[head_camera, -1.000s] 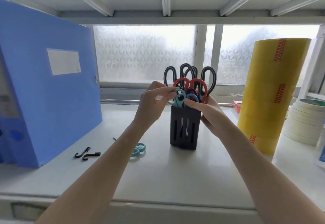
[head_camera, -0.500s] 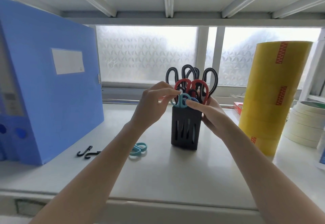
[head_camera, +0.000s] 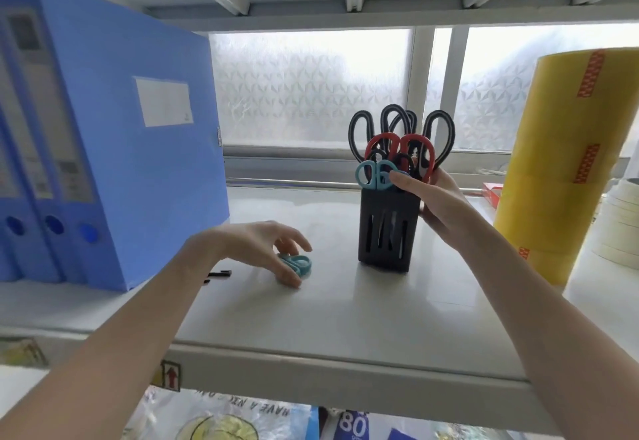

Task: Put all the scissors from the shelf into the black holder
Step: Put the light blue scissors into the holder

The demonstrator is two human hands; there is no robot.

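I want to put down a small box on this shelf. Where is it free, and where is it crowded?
Free: the shelf front, between the left hand and black holder; also behind, toward the window. Crowded: by the blue folders and the yellow tape stack.

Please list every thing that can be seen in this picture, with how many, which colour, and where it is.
black holder: one, black, centre of the shelf.
scissors in the holder: several, handles black, red and teal, handles up.
teal scissors: one, flat on the shelf, left of the holder.
file boxes: about three, blue, upright at left.
hooks: small, black, count unclear, beside the boxes.
tape stack: one, yellow, right.
pale tape rolls: several, cream, far right.
left hand: fingers over the teal scissors.
right hand: on the holder's right side.
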